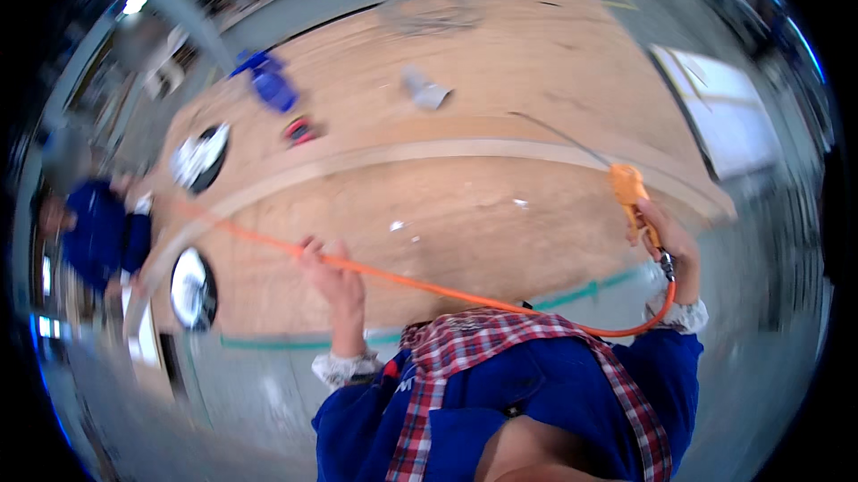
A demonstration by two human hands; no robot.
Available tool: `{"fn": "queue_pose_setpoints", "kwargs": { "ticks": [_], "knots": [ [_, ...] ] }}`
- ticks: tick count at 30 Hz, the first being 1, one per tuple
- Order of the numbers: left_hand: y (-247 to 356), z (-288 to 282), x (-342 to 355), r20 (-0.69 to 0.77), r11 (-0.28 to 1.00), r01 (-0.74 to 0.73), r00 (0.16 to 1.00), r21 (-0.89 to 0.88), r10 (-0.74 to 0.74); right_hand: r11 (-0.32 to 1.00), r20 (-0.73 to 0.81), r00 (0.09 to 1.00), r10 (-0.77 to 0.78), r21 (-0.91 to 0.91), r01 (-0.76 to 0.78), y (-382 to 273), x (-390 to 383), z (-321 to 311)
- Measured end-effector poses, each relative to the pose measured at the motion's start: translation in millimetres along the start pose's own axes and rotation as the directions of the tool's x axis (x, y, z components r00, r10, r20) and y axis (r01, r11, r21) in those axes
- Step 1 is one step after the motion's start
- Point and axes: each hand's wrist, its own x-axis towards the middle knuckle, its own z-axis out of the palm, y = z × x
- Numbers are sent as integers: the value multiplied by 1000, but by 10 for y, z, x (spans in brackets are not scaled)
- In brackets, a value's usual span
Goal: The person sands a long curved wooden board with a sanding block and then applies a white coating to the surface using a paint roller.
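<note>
An orange air blow gun [626, 184] with a long thin nozzle is gripped in my right hand [677, 236], over the right part of the wooden table. The nozzle slants toward the far left, above a long pale strip [429, 150] lying across the tabletop. From the gun's handle an orange hose [438, 289] loops past my apron and runs left. My left hand [336, 284] is closed around this hose near the table's front edge; its fingers are slightly blurred. Small white scraps [397, 226] lie on the wood between my hands.
A blue bottle [273, 89], a small red-and-black item [300, 131] and a grey tube-like piece [427, 92] lie on the table [536, 53]. Two dark-rimmed shiny discs [191, 290] sit at its left. Another person [96, 227] in blue stands there. A white board [722, 116] is at right.
</note>
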Motion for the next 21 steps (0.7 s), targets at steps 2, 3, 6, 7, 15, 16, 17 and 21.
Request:
{"fn": "queue_pose_setpoints", "kwargs": {
  "ticks": [2, 3, 6, 7, 15, 16, 17, 21],
  "knots": [
    [39, -109, 24, -32, 999, 41, 999, -31, -42, 999, 89, 996, -30, -19, 32, -123, 252, 172],
    [28, -136, 49, -38, 996, 63, 997, -64, -66, 998, 156, 987, -30, -44, 37, -187, 396, 262],
    [-130, -372, 64, -36, 995, 78, 996, 66, -76, 985, 292, 952, -90, -117, 129, -507, 787, 658],
    [-189, -442, 32, -30, 993, 82, 996, 82, -80, 973, 301, 947, -112, -162, 166, -578, 928, 796],
    [-903, -1035, 133, -105, 985, 113, 989, 129, -100, 966, 406, 906, -118, -166, 200, -1071, 1165, 2016],
    [-994, -1132, 169, -107, 984, 119, 989, 135, -105, 972, 455, 884, -105, -143, 189, -1189, 1120, 2195],
    [-1131, -1241, 209, -95, 984, 122, 989, 127, -110, 979, 487, 869, -85, -124, 165, -1273, 1040, 2403],
    [-1724, -1610, 383, -41, 972, 219, 974, -83, -223, 991, 326, 939, -111, 103, 82, -1426, 1207, 3207]
  ]
}}
